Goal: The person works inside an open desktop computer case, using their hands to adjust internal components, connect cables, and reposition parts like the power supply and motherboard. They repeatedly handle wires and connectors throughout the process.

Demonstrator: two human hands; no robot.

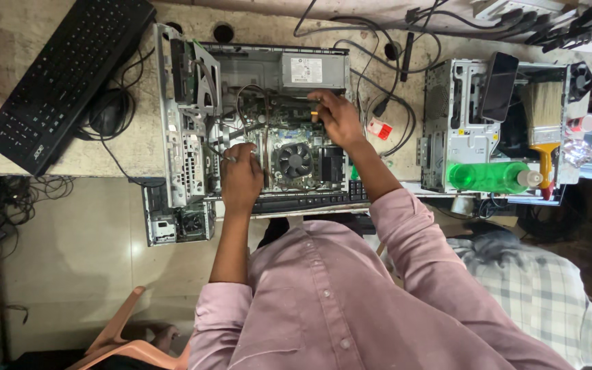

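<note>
An opened desktop computer case lies flat on the workbench, its mainboard, round cooler fan and grey power supply exposed. My left hand rests on the board's left side among thin cables, fingers curled; whether it grips anything is unclear. My right hand reaches over the upper part of the board just below the power supply, closed around a small orange-tipped tool.
A black keyboard and mouse lie at the left. A second open case at the right carries a phone, paintbrush and green bottle. Cables run along the back edge. Another person in a checked shirt sits at the right.
</note>
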